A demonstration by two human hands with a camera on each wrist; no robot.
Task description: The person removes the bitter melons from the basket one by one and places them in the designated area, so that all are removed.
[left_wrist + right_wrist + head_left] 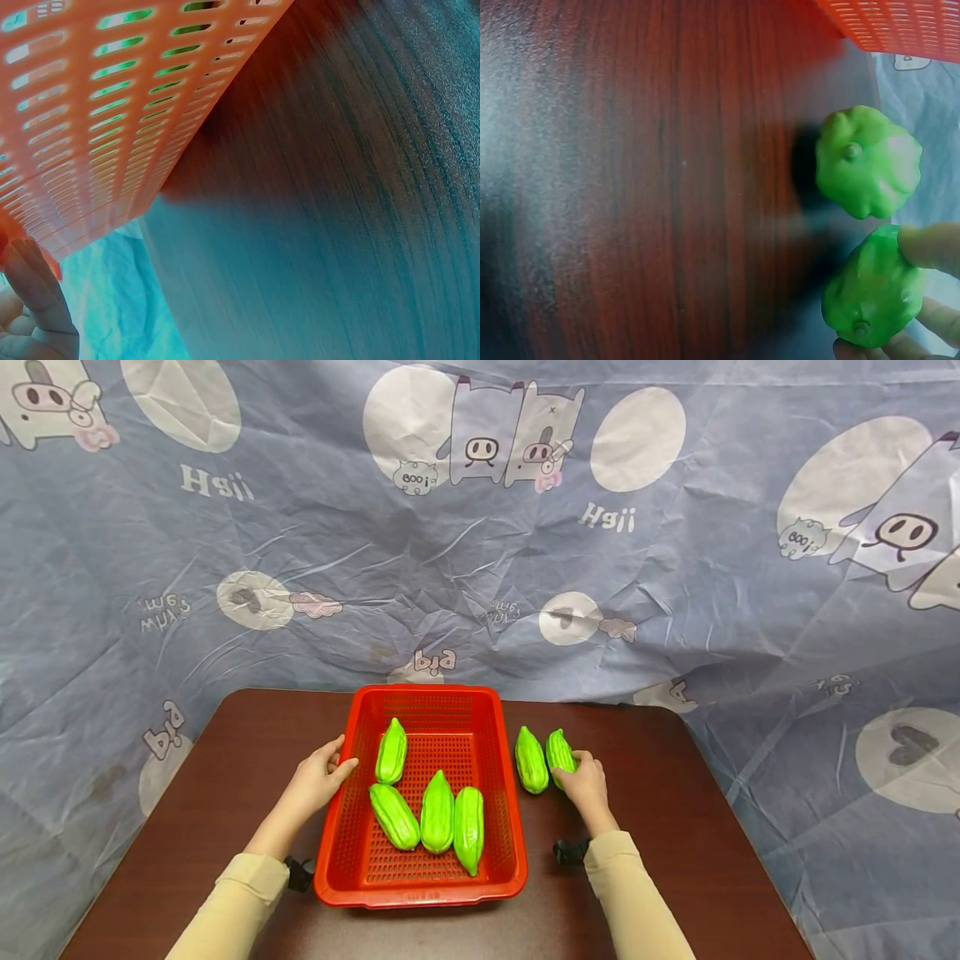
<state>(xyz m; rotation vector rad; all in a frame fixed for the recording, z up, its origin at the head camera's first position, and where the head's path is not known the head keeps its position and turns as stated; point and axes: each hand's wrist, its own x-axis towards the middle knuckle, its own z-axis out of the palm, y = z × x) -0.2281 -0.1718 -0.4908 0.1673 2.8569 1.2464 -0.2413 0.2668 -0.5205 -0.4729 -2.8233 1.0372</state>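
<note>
Plain pale-yellow sleeves (641, 897) with wide cuffs (253, 878) are being worn; a small black device (301, 874) is being carried beside each cuff.

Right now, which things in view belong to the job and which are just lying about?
In the job:
left hand, holding the rim of the red basket
right hand, gripping a green gourd-shaped piece
second green piece, beside that one
four green pieces inside the basket

Just around:
brown table under the basket
patterned cloth behind the table
black devices at the wrists
</note>
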